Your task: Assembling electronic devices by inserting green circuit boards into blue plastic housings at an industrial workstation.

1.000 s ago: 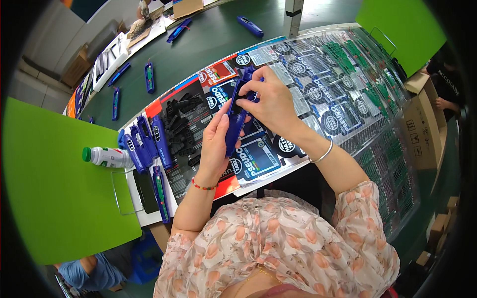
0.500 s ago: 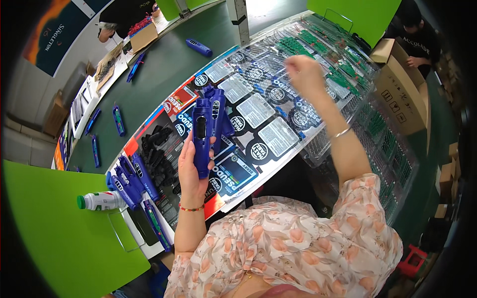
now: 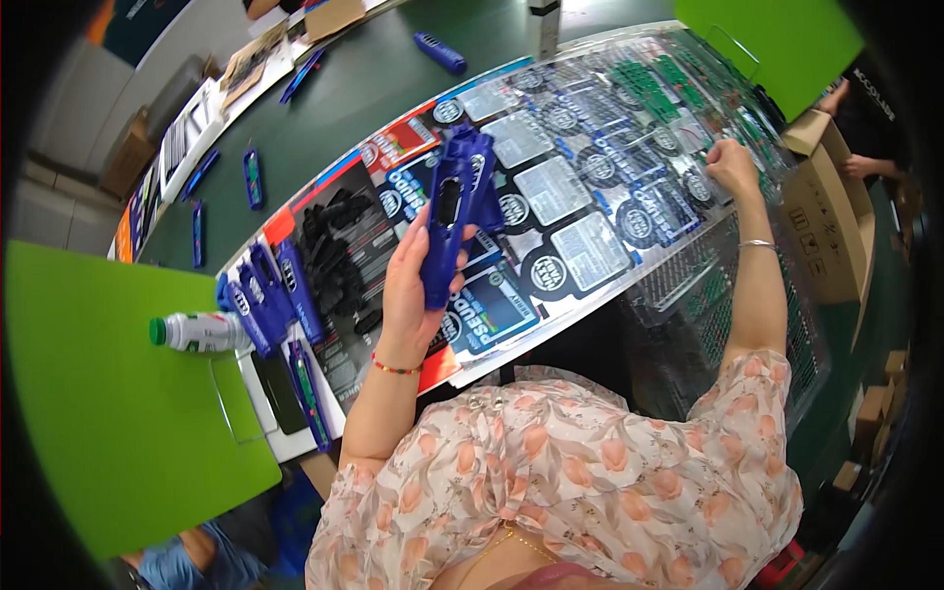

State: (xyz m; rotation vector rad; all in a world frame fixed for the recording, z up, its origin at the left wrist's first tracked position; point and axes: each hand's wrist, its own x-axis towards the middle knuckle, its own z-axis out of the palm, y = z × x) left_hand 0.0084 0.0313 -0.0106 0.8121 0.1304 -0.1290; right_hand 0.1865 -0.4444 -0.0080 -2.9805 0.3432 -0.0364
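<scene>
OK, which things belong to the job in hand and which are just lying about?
Likely in the job:
blue shell in the left hand
green circuit boards near the right hand
piled black parts

Likely just lying about:
green-capped white bottle
cardboard box at right

The curled fingers of the bare left hand [image 3: 409, 290] hide part of the long blue plastic casing [image 3: 444, 244]. Well right of that grip, whether the bare right hand [image 3: 733, 169] pinches anything is too small to tell; just beyond, a black-shirted co-worker [image 3: 867, 130] is cut off by the view's rim.
</scene>
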